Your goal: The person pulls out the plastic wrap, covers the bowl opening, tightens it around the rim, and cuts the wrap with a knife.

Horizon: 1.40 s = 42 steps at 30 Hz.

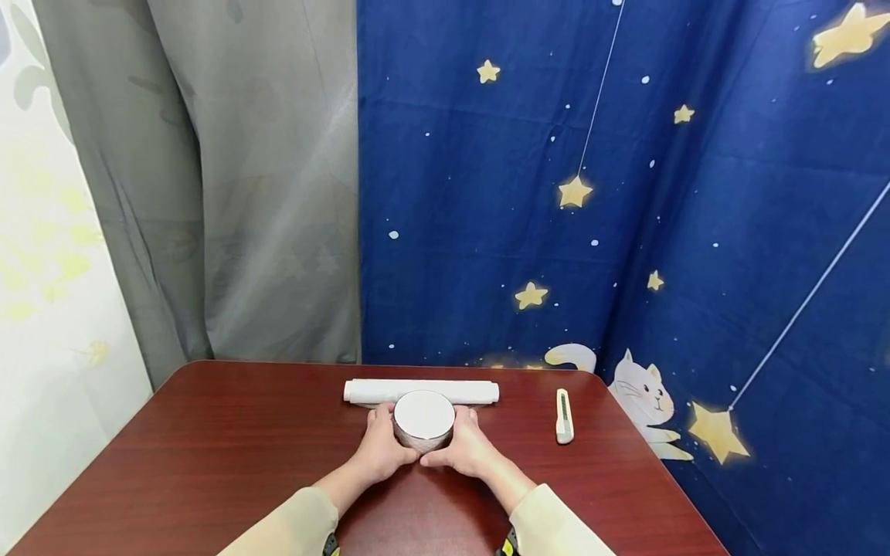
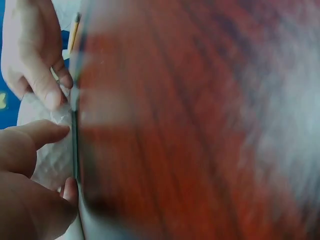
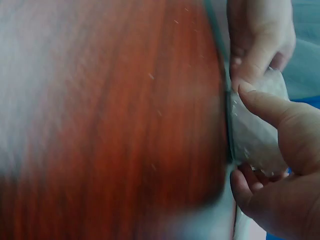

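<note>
Round container [image 1: 424, 421]: sits upright near the middle of the counter [image 1: 243, 448], between both hands, flat white top facing up with a thin dark line round the edge; shows pale, dimpled sides in the wrist views. Cannot tell glass from plastic or a wrapping.
Left hand [image 1: 382, 449]: grips the left side of the container, spread fairly wide round the curve, thumb at the near face; has hold of nothing else.
Right hand [image 1: 467, 448]: grips the right side in a mirrored way, equally wide, thumb also at the near face; has hold of nothing else.
Thumbs: come close together at the near side, tip toward tip.
Weight: probably modest, to judge by the compact shape; could be more if filled, with any contents hidden under the top.
Stiffness: looks firm in the body, perhaps with a little give at the dimpled surface.
Slip and breakage: likely a bit slick, with some grip from the dimples; best squeezed gently in case of glass.
Best hold: low on opposite sides with both palms, rather than by the white top, possibly loose.
White roll [image 1: 420, 384]: lies crosswise just behind the container, partly hidden; cannot tell whether touching.
Box cutter [image 1: 565, 417]: lies to the right, well apart from both hands.
Backdrop: hangs as a grey curtain [image 1: 278, 185] beside a blue star-printed curtain [image 1: 473, 185].
</note>
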### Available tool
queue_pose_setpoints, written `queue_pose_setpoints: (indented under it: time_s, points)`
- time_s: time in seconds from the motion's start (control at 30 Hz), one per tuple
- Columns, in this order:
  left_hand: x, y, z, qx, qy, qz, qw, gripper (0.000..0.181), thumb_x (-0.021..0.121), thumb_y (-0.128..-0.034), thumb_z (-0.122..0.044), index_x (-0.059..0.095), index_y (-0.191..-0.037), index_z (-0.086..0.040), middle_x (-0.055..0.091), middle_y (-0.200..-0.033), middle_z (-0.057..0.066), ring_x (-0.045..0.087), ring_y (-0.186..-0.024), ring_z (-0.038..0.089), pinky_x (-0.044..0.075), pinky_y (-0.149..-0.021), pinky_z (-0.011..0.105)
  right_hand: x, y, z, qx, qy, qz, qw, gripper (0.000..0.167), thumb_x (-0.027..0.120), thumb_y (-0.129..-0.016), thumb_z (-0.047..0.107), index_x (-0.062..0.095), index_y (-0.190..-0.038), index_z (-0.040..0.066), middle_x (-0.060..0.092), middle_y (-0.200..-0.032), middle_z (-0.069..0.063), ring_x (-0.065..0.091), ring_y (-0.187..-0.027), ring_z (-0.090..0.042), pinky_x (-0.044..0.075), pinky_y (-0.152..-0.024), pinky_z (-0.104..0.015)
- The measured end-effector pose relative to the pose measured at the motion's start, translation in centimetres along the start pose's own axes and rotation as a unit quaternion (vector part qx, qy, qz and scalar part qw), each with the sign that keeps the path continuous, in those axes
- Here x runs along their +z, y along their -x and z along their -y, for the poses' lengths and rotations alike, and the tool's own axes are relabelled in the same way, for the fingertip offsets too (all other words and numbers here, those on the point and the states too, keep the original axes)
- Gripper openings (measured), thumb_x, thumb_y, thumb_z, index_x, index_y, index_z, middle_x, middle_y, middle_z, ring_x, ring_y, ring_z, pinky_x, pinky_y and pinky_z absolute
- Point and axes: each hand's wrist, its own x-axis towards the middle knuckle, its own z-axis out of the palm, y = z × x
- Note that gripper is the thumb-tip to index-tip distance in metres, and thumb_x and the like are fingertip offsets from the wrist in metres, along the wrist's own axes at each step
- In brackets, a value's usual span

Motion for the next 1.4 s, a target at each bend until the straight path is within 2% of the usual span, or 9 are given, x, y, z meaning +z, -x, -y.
queue_pose_setpoints:
  time_s: [0.17,0.3,0.4,0.57,0.73,0.97,1.07,1.17,1.4]
  points:
    - [0.5,0.2,-0.1,0.005,-0.01,-0.006,0.9999,0.1,0.101,-0.0623,0.0,0.044,-0.143,0.013,0.047,-0.139,0.035,0.057,-0.128,0.049,0.047,-0.115,0.059,1.6,-0.7,-1.7,-0.026,0.005,-0.054,0.9982,0.099,0.108,-0.065,0.023,0.049,-0.136,-0.011,0.054,-0.128,-0.028,0.057,-0.119,-0.039,0.056,-0.103,-0.051]
    - [-0.1,-0.1,0.0,0.012,-0.008,0.002,0.9999,0.097,0.101,-0.0615,0.003,0.047,-0.141,0.012,0.05,-0.138,0.035,0.06,-0.127,0.045,0.049,-0.114,0.056,2.1,-2.1,-3.9,-0.034,0.044,-0.053,0.997,0.084,0.104,-0.069,0.017,0.056,-0.131,-0.009,0.061,-0.123,-0.028,0.062,-0.117,-0.04,0.057,-0.101,-0.053]
    - [-0.8,-0.3,0.2,0.015,0.007,0.016,0.9997,0.093,0.098,-0.0629,0.007,0.048,-0.141,0.013,0.051,-0.137,0.035,0.064,-0.121,0.041,0.056,-0.107,0.052,1.8,-2.6,-5.0,-0.044,0.065,-0.043,0.996,0.067,0.097,-0.076,0.014,0.06,-0.128,-0.007,0.068,-0.115,-0.021,0.069,-0.105,-0.029,0.058,-0.093,-0.043]
    - [-1.6,-0.8,0.6,0.015,0.049,0.04,0.9979,0.075,0.081,-0.0703,0.018,0.051,-0.139,0.017,0.061,-0.129,0.032,0.072,-0.112,0.035,0.065,-0.089,0.041,-0.4,-1.4,-2.2,-0.014,-0.016,-0.012,0.9997,0.056,0.089,-0.078,0.003,0.064,-0.128,-0.007,0.076,-0.103,-0.01,0.075,-0.088,-0.016,0.058,-0.086,-0.031]
    - [-2.0,-1.2,1.1,-0.001,0.081,0.022,0.9965,0.058,0.071,-0.0753,0.017,0.06,-0.133,0.017,0.075,-0.115,0.022,0.077,-0.107,0.032,0.064,-0.084,0.035,-1.2,-0.8,-0.9,-0.003,-0.034,-0.007,0.9994,0.043,0.078,-0.086,-0.004,0.07,-0.128,-0.007,0.08,-0.105,-0.011,0.077,-0.091,-0.018,0.059,-0.083,-0.027]
    - [-2.2,-1.0,1.4,0.013,0.041,-0.019,0.9989,0.037,0.072,-0.0889,0.007,0.074,-0.125,0.013,0.081,-0.107,0.021,0.079,-0.101,0.028,0.065,-0.088,0.042,-1.2,-1.0,-1.4,0.02,-0.144,-0.013,0.9893,0.03,0.058,-0.098,-0.011,0.074,-0.124,-0.014,0.081,-0.105,-0.024,0.08,-0.09,-0.025,0.068,-0.079,-0.038]
    - [-2.3,-0.8,1.2,0.0,0.046,-0.028,0.9986,0.028,0.069,-0.0975,0.003,0.077,-0.124,0.01,0.082,-0.111,0.021,0.08,-0.098,0.024,0.066,-0.087,0.038,-1.0,-1.1,-1.6,0.032,-0.148,-0.037,0.9878,0.025,0.06,-0.1,-0.007,0.077,-0.118,-0.012,0.082,-0.101,-0.022,0.082,-0.083,-0.026,0.068,-0.077,-0.04]
    - [-2.3,-0.8,1.1,-0.025,0.084,-0.03,0.9957,0.025,0.065,-0.1027,0.003,0.078,-0.123,0.01,0.081,-0.115,0.024,0.081,-0.094,0.022,0.067,-0.083,0.034,-1.0,-1.3,-1.7,0.045,-0.141,-0.061,0.9872,0.02,0.064,-0.1,-0.004,0.08,-0.11,-0.009,0.082,-0.097,-0.019,0.082,-0.077,-0.026,0.068,-0.073,-0.039]
    - [-2.0,-1.1,0.8,-0.051,0.156,-0.048,0.9853,0.013,0.067,-0.1005,0.007,0.076,-0.109,0.014,0.079,-0.096,0.021,0.076,-0.076,0.015,0.066,-0.071,0.029,-1.1,-1.4,-1.8,0.064,-0.16,-0.086,0.9813,0.009,0.072,-0.097,-0.001,0.079,-0.096,-0.005,0.082,-0.087,-0.016,0.081,-0.071,-0.027,0.067,-0.069,-0.036]
